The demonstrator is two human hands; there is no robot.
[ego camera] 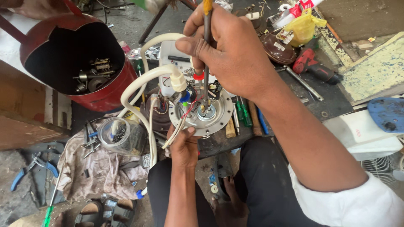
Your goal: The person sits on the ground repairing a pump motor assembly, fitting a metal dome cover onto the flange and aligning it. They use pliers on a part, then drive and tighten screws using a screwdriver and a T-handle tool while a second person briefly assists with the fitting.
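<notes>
My right hand (229,50) grips a screwdriver (206,63) with a yellow handle, held upright, its tip down on the terminals of a round metal flange plate (216,120). My left hand (184,147) holds that plate from below at its near edge, thumb on the rim beside a bundle of wires (179,124). A white cable (141,82) loops up to a white plug (178,80) above the plate. Red and blue wire ends sit around the plate's centre.
A red cut-open can (109,94) with metal parts stands at the left. A clear jar (120,134) of screws lies on a dirty cloth (90,172). Blue-handled pliers (35,164), green screwdrivers (243,113), a red power drill (313,67) and a fan grille (385,168) surround me. Sandals (105,212) are below.
</notes>
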